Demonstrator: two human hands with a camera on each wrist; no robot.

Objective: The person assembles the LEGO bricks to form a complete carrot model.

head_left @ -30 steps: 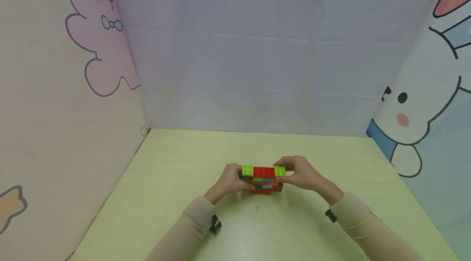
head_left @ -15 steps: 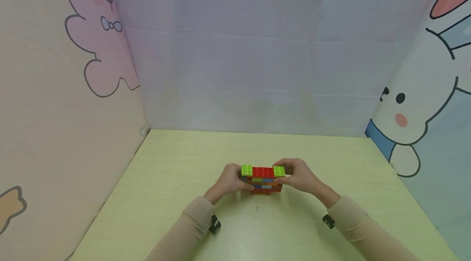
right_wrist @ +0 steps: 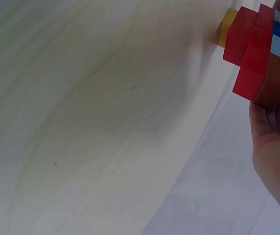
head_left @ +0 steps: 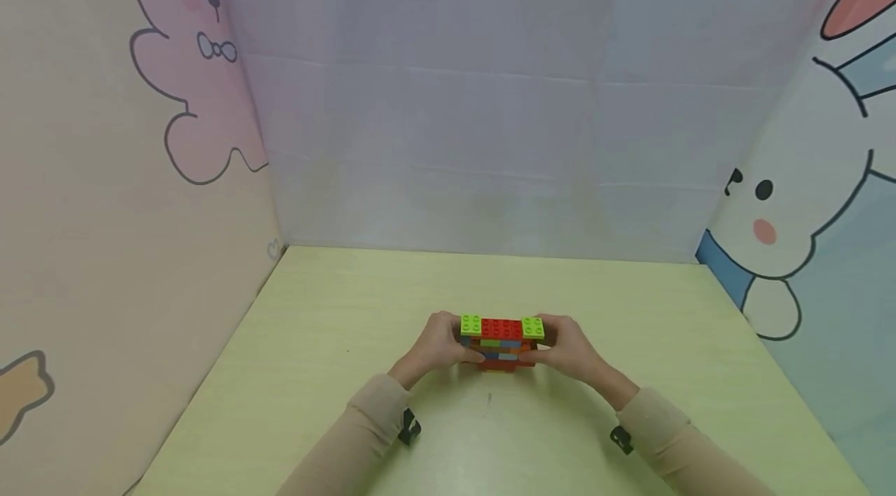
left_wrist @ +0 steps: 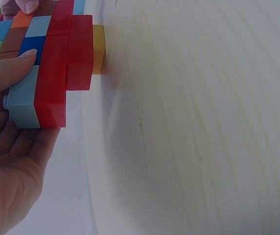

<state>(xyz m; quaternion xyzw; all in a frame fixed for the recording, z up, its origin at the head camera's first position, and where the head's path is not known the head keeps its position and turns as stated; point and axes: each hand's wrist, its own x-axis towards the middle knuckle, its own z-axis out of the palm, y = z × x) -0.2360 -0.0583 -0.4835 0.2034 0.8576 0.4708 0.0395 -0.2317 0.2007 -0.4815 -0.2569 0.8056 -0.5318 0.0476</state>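
A block of stacked toy building bricks (head_left: 500, 329) stands at mid-table, its top row lime green at both ends and red between. My left hand (head_left: 439, 340) grips its left end, thumb across the near face and fingers behind. At the other end my right hand (head_left: 568, 347) holds it the same way, the thumb low on the near face. In the left wrist view, light blue, dark blue, brown and orange bricks show above red bricks (left_wrist: 52, 78), with a yellow brick (left_wrist: 99, 49) at the bottom. The right wrist view shows the brown end brick (right_wrist: 273, 81) against the right fingers.
The pale yellow-green table (head_left: 336, 294) reaches back to a whitish curtain (head_left: 434, 130). Side panels printed with a pink cartoon animal (head_left: 203, 92) and a white rabbit (head_left: 784, 216) flank it. Dark wrist cameras (head_left: 409, 427) hang under both sleeves.
My right hand has shifted from the top right lime brick down to the lower rows. The left hand and the stack stay nearly in place.
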